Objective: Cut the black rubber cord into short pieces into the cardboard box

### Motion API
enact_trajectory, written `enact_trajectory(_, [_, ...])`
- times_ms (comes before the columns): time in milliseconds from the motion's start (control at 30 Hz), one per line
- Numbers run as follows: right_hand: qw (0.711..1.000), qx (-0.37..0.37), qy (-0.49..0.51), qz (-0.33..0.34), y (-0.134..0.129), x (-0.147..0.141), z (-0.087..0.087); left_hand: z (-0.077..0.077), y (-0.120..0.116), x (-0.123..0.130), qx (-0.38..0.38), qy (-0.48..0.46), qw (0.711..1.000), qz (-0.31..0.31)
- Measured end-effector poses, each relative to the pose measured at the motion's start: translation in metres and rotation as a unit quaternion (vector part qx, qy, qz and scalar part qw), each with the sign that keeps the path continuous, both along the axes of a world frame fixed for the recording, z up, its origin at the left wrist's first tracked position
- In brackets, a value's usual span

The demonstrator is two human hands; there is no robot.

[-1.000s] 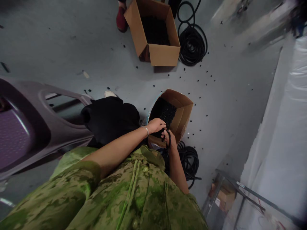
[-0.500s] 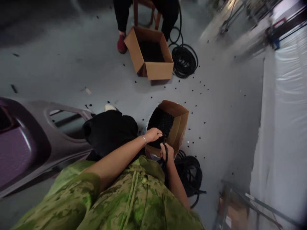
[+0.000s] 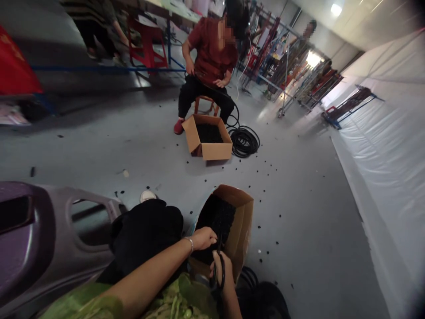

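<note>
My right hand (image 3: 224, 261) is closed on a pair of black-handled scissors (image 3: 222, 271), whose blades point up and away from me over a cardboard box (image 3: 245, 228). My left hand (image 3: 204, 238), with a bracelet at the wrist, is closed in a pinch just left of the blades. Whatever is between its fingers is too small and dark to make out. Small black pieces (image 3: 226, 215) fill part of the box beneath both hands. By my right forearm, black hose (image 3: 249, 277) lies partly hidden beside the box.
Ahead, a seated person (image 3: 210, 53) in a red shirt works behind another cardboard box (image 3: 217, 151), beside a coil of black hose (image 3: 245, 141). Moulded purple-grey plastic (image 3: 56, 248) stands at my left. Black bits are scattered over the grey floor (image 3: 299, 186). White sheeting (image 3: 381, 146) hangs at right.
The view has tilted up, so the seated person and the racks behind now show, and the boxes sit lower in the picture. Both hands stay over the near box, scissors still in the right.
</note>
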State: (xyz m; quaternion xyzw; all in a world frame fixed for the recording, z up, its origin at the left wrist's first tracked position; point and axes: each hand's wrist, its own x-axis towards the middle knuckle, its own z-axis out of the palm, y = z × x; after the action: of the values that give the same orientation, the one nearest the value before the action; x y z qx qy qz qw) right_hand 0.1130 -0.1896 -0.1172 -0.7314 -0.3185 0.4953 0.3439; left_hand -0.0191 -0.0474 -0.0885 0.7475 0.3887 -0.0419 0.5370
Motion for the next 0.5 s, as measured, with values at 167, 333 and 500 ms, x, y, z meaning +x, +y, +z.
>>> enact_trajectory(167, [1.000,0.024,-0.014,-0.008,-0.006,-0.010,-0.006,0.000,-0.001,0.002,0.011,0.047,0.998,0.027])
enact_trajectory(333, [0.998,0.042,-0.035,-0.031,-0.009,-0.019,-0.010,0.003,-0.002,0.005,0.019,0.084,0.995,0.052])
enact_trajectory(500, [0.999,0.017,0.005,-0.030,-0.003,-0.014,-0.014,0.005,-0.003,0.004,0.039,0.088,0.992,0.076])
